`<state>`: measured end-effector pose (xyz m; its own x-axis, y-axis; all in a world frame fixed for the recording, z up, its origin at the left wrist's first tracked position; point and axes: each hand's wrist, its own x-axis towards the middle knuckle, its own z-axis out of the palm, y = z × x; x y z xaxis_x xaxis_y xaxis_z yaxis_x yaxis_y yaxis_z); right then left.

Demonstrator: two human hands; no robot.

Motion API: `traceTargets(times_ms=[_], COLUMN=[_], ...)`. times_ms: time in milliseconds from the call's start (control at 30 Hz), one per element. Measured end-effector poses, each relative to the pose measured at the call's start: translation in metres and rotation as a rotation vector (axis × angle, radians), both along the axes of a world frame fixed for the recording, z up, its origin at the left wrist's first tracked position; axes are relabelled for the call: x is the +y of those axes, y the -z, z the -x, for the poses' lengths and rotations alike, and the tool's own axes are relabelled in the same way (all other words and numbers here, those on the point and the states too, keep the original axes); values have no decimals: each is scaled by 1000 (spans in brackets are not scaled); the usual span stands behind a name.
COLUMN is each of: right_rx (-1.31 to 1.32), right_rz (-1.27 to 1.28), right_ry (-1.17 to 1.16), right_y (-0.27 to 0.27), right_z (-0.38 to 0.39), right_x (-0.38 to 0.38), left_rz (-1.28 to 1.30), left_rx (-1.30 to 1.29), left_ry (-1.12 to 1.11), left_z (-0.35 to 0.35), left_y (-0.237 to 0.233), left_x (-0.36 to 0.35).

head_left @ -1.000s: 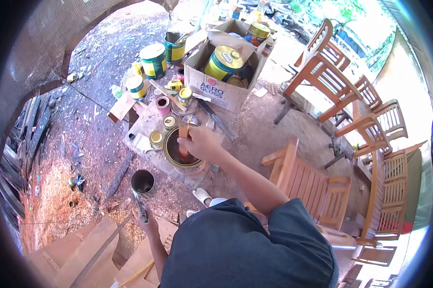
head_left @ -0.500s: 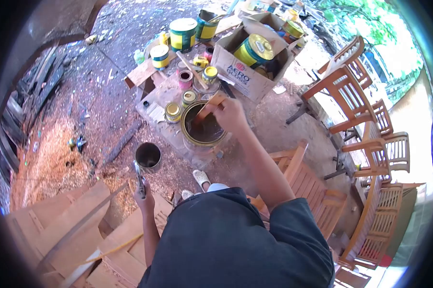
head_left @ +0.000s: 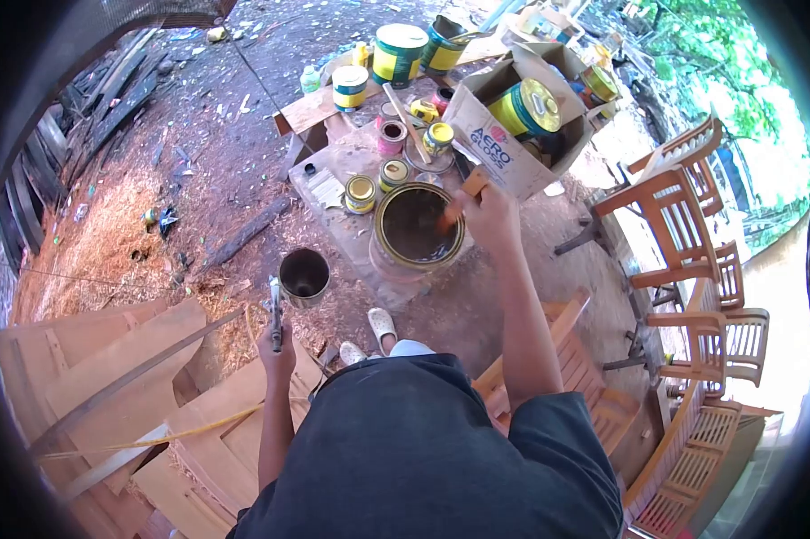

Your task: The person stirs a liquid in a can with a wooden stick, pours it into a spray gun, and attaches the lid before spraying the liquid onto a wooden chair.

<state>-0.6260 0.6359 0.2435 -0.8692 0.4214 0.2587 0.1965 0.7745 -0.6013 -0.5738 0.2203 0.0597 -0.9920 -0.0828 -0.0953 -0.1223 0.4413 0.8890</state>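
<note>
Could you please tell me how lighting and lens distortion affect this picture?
In the head view, the fisheye lens bends the orange-brown wooden chairs at the right edge and leaves black corners; sunlight washes out the green foliage at upper right; the large round open tin of dark liquid by the right hand is evenly lit and sharp.

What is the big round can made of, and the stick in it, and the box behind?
The big can looks like metal: its rim is thin and shines gold. The stick in the right hand looks like bare wood, flat and orange-brown, darker at its lower end. The box looks like cardboard: dull tan, folded flaps, printed letters.
</note>
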Motion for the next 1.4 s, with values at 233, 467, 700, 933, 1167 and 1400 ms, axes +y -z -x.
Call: traceTargets(times_ms=[233, 467, 700, 933, 1167, 1400], right_rx=[34, -22, 47, 9, -25, 98], right_rz=[178, 163, -33, 152, 162, -75], right_ry=[-37, -100, -51, -135, -158, -49], right_y=[24, 21, 4, 18, 5, 9], right_z=[11, 9, 4, 16, 10, 8], right_x=[-4, -5, -1, -14, -13, -3], left_rz=[-11, -29, -43, -69, -52, -2], left_rx=[-24, -5, 58, -16, -39, -48], left_ry=[1, -2, 18, 27, 15, 13], left_z=[1, -3, -9, -15, -19, -18], left_y=[-8, -15, 5, -20, -19, -22], left_x=[7, 13, 10, 25, 27, 24])
